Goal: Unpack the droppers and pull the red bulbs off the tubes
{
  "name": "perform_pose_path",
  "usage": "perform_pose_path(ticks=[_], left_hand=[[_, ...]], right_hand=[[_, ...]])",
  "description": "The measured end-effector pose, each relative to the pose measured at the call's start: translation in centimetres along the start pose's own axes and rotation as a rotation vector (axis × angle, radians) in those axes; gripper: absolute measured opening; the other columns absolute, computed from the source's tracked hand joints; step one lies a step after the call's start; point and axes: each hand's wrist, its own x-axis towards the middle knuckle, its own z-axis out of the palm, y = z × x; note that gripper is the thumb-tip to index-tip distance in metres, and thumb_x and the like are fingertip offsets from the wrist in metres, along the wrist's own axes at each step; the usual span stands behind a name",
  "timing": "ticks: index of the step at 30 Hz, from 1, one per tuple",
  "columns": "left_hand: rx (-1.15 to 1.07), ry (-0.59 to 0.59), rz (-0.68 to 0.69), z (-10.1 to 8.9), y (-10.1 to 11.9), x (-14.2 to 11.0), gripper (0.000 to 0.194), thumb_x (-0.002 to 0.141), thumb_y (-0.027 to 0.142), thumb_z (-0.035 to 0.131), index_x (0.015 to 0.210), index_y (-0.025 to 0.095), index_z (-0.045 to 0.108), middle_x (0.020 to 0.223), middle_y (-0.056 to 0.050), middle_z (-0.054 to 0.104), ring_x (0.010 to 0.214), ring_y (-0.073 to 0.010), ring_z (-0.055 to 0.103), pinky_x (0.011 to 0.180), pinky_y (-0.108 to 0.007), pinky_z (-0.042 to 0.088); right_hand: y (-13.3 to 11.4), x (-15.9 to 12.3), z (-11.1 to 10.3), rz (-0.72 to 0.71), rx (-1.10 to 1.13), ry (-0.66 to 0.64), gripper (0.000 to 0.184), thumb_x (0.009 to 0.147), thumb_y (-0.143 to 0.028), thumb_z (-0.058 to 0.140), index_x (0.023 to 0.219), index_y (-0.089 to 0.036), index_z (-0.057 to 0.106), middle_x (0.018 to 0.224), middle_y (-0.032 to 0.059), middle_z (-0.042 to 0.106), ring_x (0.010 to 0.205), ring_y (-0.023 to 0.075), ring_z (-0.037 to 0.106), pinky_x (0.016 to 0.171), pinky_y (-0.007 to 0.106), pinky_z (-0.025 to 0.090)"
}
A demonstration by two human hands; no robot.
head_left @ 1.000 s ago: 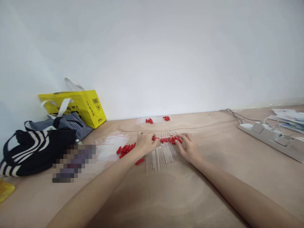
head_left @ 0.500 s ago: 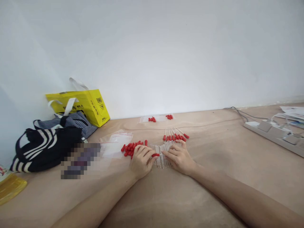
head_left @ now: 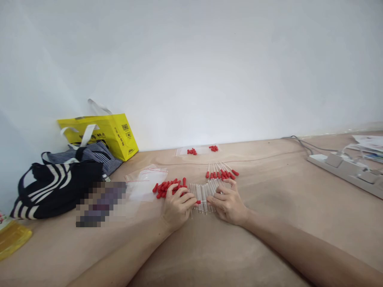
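Note:
My left hand [head_left: 178,207] pinches a red rubber dropper bulb [head_left: 198,202], most of it hidden in the fingers. A clear glass dropper tube [head_left: 204,201] runs sideways from the bulb to my right hand [head_left: 229,203], whose fingers are closed on its other end. Beneath both hands lies a row of loose glass tubes [head_left: 203,188]. To the left is a pile of red rubber bulbs [head_left: 163,187], partly covered by my left hand. Beyond my right hand, several droppers with red bulbs fitted [head_left: 222,174] lie fanned out, bulbs toward me.
Clear zip bags [head_left: 143,185] lie left of the bulbs. Another bag with red bulbs and tubes [head_left: 202,150] rests by the wall. A black striped bag [head_left: 56,187] and yellow bag [head_left: 119,135] stand left; a power strip [head_left: 344,165] with cables lies right.
Both hands have moved slightly toward me with the bulb and tube between them. Less of the red bulb shows past my left fingers. The fanned droppers have stayed in place.

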Motion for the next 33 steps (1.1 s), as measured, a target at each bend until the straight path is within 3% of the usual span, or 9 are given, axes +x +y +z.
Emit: perform_pose_path(ticks=[6, 9, 14, 21, 27, 33], left_hand=[[0.052, 0.056, -0.072, -0.9, -0.8, -0.6, 0.017, 0.081, 0.021, 0.048, 0.07, 0.022, 0.061, 0.072, 0.002, 0.066, 0.071, -0.0139, 0.054, 0.077, -0.036, 0.034], [0.008, 0.026, -0.14, -0.9, -1.5, -0.6, 0.016, 0.082, 0.024, 0.048, 0.081, 0.022, 0.063, 0.075, -0.002, 0.061, 0.074, -0.0143, 0.053, 0.071, -0.031, 0.04], [-0.046, 0.056, -0.537, -1.4, -4.7, -0.6, 0.025, 0.081, 0.024, 0.04, 0.094, 0.017, 0.06, 0.081, -0.005, 0.054, 0.076, -0.0148, 0.055, 0.068, -0.028, 0.047], [-0.108, 0.046, -0.938, -2.1, -9.3, -2.0, 0.034, 0.066, 0.028, 0.05, 0.098, 0.015, 0.049, 0.073, -0.002, 0.055, 0.062, -0.0136, 0.054, 0.058, -0.025, 0.047], [-0.036, -0.087, -1.004, -1.9, -9.3, -2.4, 0.025, 0.064, 0.041, 0.054, 0.075, 0.019, 0.049, 0.07, -0.001, 0.06, 0.063, -0.0153, 0.056, 0.059, -0.026, 0.045], [-0.057, -0.124, -1.051, -2.2, -8.7, -2.1, 0.025, 0.066, 0.043, 0.051, 0.071, 0.019, 0.053, 0.068, -0.002, 0.063, 0.065, -0.0164, 0.059, 0.06, -0.025, 0.045]], right_hand=[[1.4, -0.9, -0.2, 0.147, -0.033, 0.005, 0.018, 0.082, -0.021, 0.046, 0.072, -0.019, 0.061, 0.053, -0.0021, 0.055, 0.06, 0.0113, 0.045, 0.079, 0.036, 0.027], [1.8, -1.0, 0.4, 0.191, -0.001, -0.07, 0.02, 0.084, -0.02, 0.042, 0.084, -0.018, 0.061, 0.063, 0.0018, 0.058, 0.062, 0.0133, 0.048, 0.068, 0.03, 0.034], [2.2, -1.1, 1.7, 0.349, 0.113, -0.109, 0.031, 0.084, -0.014, 0.034, 0.108, -0.017, 0.053, 0.079, 0.0059, 0.057, 0.071, 0.0145, 0.054, 0.061, 0.025, 0.043], [1.3, -0.5, 2.5, 0.33, 0.188, -0.062, 0.024, 0.081, -0.008, 0.037, 0.091, -0.017, 0.057, 0.085, 0.0072, 0.054, 0.078, 0.0144, 0.054, 0.068, 0.025, 0.046], [0.6, -0.2, 3.3, 0.314, 0.118, -0.156, 0.024, 0.078, -0.003, 0.037, 0.081, -0.015, 0.057, 0.082, 0.0069, 0.053, 0.076, 0.0144, 0.052, 0.064, 0.024, 0.044], [0.0, 0.2, 2.8, 0.276, 0.106, -0.199, 0.016, 0.079, -0.011, 0.042, 0.076, -0.015, 0.058, 0.077, 0.0063, 0.054, 0.074, 0.0153, 0.052, 0.066, 0.027, 0.042]])
